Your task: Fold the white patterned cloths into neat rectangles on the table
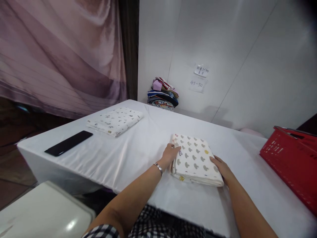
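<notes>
A folded white cloth (193,158) printed with grey mushrooms and a few yellow and purple ones lies on the white-covered table (158,127) in front of me. My left hand (170,154) grips its left edge, thumb on top and the other fingers hidden behind the side. On the opposite edge, my right hand (223,169) holds the cloth with fingertips over the top and the thumb out of sight. Farther left lies a second folded white cloth (116,120) with a small dark print, apart from both hands.
A black phone-like slab (69,142) rests near the table's left edge. At the right stands a red plastic basket (289,158). Folded fabrics (162,94) are piled by the wall at the back. A pale, glossy seat-like surface (47,211) is at lower left.
</notes>
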### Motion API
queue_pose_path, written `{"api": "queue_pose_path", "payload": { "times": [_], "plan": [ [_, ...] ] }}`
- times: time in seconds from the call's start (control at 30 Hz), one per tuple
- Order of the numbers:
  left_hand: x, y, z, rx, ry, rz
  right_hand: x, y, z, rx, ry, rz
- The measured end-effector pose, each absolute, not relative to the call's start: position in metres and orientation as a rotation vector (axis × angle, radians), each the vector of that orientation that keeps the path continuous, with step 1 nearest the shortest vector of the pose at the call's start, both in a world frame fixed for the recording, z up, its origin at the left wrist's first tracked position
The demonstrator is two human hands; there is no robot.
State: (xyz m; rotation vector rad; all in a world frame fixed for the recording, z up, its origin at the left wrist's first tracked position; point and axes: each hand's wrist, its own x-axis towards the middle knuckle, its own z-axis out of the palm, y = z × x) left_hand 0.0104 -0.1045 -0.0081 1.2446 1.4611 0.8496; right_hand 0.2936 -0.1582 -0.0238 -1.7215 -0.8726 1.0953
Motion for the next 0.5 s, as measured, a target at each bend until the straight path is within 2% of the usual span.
{"api": "queue_pose_path", "payload": {
  "times": [0.5],
  "plan": [
    [0.002, -0.108, -0.012, 1.385, 1.543, 0.786, 0.295, -0.157, -0.026, -1.704, -0.858, 1.134]
  ]
}}
